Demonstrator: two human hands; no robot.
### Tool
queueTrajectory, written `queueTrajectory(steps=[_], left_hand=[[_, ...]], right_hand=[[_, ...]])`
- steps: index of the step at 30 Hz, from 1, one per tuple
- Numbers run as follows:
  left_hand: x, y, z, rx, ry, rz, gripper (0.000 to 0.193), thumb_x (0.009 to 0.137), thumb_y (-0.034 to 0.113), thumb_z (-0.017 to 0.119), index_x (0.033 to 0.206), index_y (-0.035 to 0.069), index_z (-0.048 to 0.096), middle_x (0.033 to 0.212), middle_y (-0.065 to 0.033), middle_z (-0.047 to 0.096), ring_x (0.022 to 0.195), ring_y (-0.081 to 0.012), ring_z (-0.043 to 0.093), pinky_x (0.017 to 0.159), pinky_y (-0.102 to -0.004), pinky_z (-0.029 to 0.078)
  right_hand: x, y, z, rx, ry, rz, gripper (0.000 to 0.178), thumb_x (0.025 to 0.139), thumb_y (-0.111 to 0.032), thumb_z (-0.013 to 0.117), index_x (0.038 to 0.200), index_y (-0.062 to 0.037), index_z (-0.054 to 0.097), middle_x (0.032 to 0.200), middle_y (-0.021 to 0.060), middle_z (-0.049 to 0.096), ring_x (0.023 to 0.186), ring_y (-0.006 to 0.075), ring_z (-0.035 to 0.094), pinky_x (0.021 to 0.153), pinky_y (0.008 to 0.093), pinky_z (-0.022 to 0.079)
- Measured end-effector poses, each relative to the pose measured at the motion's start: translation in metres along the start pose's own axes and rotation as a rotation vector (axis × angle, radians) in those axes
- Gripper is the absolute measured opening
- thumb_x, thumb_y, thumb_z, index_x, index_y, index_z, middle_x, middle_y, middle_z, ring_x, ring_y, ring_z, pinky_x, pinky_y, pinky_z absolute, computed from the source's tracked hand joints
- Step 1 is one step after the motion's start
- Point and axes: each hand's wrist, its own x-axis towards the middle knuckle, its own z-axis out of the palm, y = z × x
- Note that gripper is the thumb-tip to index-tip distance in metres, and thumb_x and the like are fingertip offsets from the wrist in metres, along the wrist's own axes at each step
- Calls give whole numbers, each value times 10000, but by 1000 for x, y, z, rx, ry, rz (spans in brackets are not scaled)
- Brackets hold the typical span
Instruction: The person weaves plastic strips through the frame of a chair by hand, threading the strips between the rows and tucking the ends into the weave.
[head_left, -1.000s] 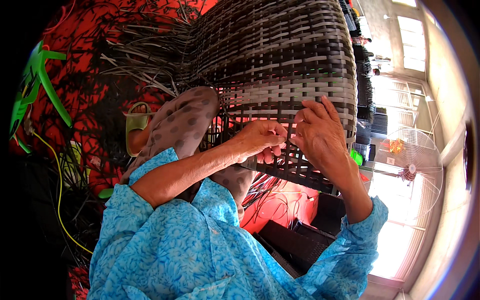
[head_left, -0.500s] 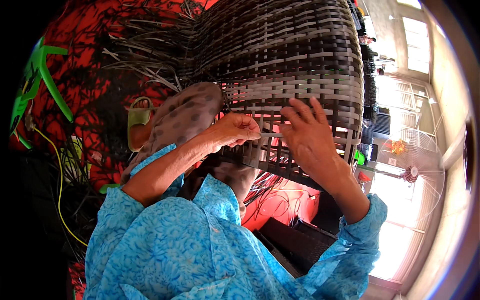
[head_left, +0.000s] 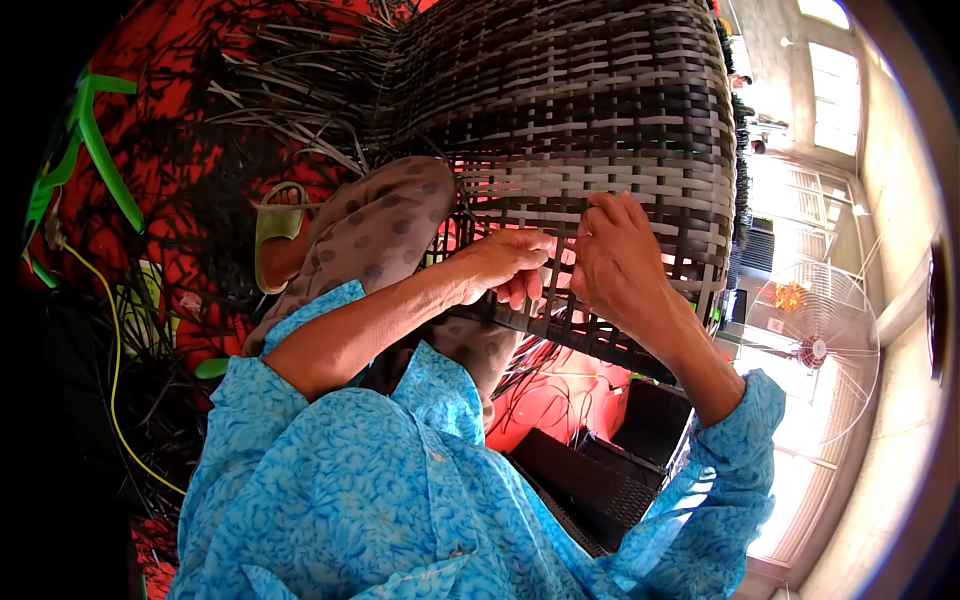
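Woven panel: grey and dark wicker furniture frame (head_left: pixel 600 130), tilted across the person's lap, its finished weave above the hands and an open grid of upright strands along its lower edge
Left hand: left hand (head_left: pixel 505 265) lies against the lower open grid of the woven panel, fingers curled narrow around what looks like a thin dark strand; the strand itself is too small to make out for sure
Right hand: right hand (head_left: pixel 615 260) sits just beside the left hand on the same lower part of the panel, fingers bent and pressed onto the weave; whether it pinches a strand I cannot tell
Loose strands: bundle of dark loose weaving strips (head_left: pixel 290 110) fans out from the panel's left edge
Knee: spotted brown trouser leg (head_left: pixel 385 225) pushes up against the panel's left side, below the loose strips
Sandal: green sandal (head_left: pixel 275 225) left of the panel, beside the knee
Floor: red mat (head_left: pixel 160 60) left of the panel
Fan: white standing fan (head_left: pixel 815 350) right of the panel, well apart
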Motion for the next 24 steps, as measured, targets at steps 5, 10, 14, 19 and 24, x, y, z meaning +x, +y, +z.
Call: queueTrajectory(steps=[5, 10, 14, 19, 24], left_hand=[[5, 2, -2, 46, -108, -50, 484, 930, 188, 395, 1368, 45, 248, 619, -83, 597, 412, -126, 534, 346, -227, 359], [10, -8, -6, 91, 12, 6, 282, 891, 167, 486, 1147, 48, 488, 621, -52, 588, 411, -104, 522, 345, -209, 346], [6, -16, -13, 16, 191, 124, 93, 838, 162, 584, 781, 92, 562, 613, -13, 559, 428, -72, 500, 362, -181, 333], [-4, -36, -50, -95, 454, 13, 111, 828, 184, 605, 774, 103, 552, 685, -9, 560, 465, -85, 528, 379, -192, 373], [-42, 8, -73, -180, 466, 349, 105, 787, 154, 635, 794, 99, 545, 715, -53, 597, 489, -115, 572, 397, -207, 446]], right_hand=[[11, -5, 5, -279, -300, 39, 150, 703, -129, 555, 732, -52, 681, 954, 127, 563, 1068, 290, 435, 1012, 482, 236], [8, 4, 20, -380, -298, 13, 142, 707, -150, 561, 718, -72, 680, 938, 99, 565, 1051, 261, 442, 1017, 468, 229], [7, 9, 13, -192, -141, -39, 134, 718, -150, 548, 743, -51, 635, 914, 103, 552, 986, 265, 468, 992, 451, 262], [18, 4, -23, -57, 7, -20, 190, 710, -117, 564, 889, -54, 568, 905, 81, 542, 962, 261, 488, 965, 420, 308], [-20, -4, -68, -203, 84, 190, 262, 696, -126, 630, 951, -80, 591, 1027, 57, 544, 1086, 259, 458, 995, 430, 280]])
